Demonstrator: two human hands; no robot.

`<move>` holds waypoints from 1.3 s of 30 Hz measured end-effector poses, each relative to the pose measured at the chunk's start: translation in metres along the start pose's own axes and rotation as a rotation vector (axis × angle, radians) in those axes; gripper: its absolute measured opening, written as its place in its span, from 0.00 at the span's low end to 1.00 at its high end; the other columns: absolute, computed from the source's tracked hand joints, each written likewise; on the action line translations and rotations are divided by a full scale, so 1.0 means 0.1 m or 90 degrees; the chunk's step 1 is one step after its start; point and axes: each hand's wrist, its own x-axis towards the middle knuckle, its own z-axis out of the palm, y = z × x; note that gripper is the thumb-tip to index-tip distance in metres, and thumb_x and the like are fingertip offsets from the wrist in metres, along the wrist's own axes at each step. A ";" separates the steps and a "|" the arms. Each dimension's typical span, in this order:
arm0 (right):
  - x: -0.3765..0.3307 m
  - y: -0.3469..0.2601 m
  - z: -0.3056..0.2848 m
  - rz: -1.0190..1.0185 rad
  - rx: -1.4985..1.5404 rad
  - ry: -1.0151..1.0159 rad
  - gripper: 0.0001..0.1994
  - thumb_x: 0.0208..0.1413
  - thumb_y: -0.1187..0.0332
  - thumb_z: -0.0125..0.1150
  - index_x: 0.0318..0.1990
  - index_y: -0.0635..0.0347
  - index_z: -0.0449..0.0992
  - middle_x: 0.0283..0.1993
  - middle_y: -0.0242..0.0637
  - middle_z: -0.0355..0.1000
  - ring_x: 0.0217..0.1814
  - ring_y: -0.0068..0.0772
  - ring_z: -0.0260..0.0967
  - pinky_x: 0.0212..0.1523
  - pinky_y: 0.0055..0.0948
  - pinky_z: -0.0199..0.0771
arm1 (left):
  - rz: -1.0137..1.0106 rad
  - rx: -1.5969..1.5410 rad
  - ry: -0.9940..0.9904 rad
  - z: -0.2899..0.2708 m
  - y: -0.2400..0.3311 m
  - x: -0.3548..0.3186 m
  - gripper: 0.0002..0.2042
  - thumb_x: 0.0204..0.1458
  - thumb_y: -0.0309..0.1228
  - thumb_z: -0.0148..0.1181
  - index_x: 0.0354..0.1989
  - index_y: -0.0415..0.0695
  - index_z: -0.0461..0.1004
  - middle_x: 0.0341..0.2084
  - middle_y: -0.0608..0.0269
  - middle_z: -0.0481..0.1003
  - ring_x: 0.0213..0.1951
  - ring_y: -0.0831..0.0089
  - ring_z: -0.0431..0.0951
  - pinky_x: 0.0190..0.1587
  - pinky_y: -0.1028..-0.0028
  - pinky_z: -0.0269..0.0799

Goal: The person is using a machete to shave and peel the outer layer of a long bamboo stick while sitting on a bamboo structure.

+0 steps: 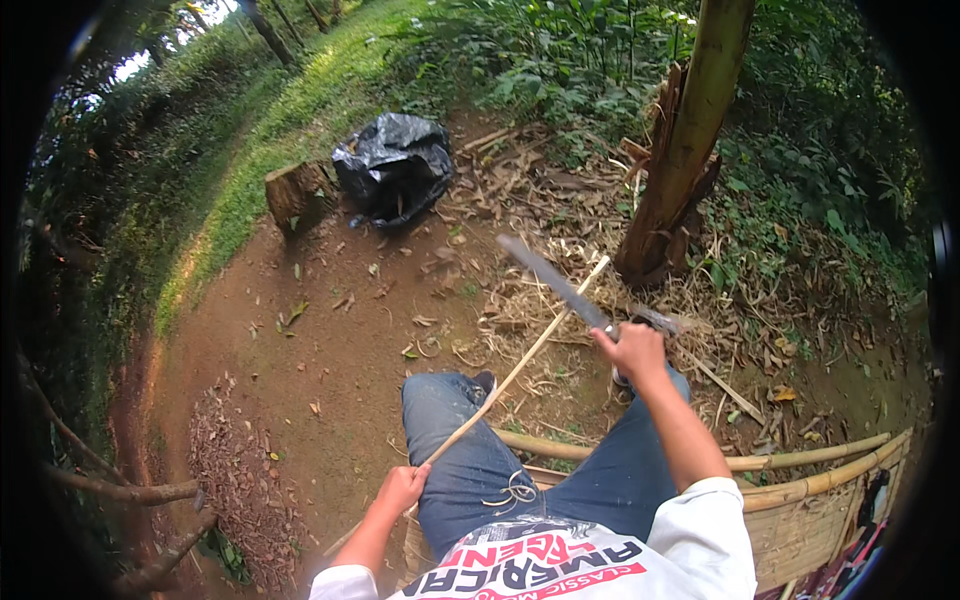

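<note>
My left hand (402, 488) is closed around a long, thin, pale stick (512, 374), which looks like split bamboo or wood. It slants up and away over my left thigh, and its lower end runs back past my hand toward my left side. In my right hand (636, 352) is the handle of a machete (553, 280), its long grey blade pointing up and to the left. The blade crosses the stick near its far end; whether they touch, I cannot tell. A dark, blurred thing (655, 320) shows just beyond my right hand.
I sit on a bamboo bench (810, 487), knees apart. Pale shavings (520, 318) and dry leaves litter the ground ahead. A leaning trunk (690, 130) rises at the far right. Farther left are a black plastic bag (393, 165) and a stump (292, 197). Branches (130, 490) jut in at left.
</note>
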 end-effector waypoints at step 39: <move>-1.18 1.80 -0.85 0.451 0.251 0.321 0.37 0.55 0.35 0.49 0.23 0.70 0.76 0.20 0.51 0.71 0.25 0.50 0.68 0.31 0.45 0.64 | 0.063 -0.230 0.034 0.31 -0.62 0.31 0.36 0.58 0.57 0.49 0.12 0.34 0.59 0.08 0.59 0.53 0.18 0.77 0.57 0.21 0.63 0.59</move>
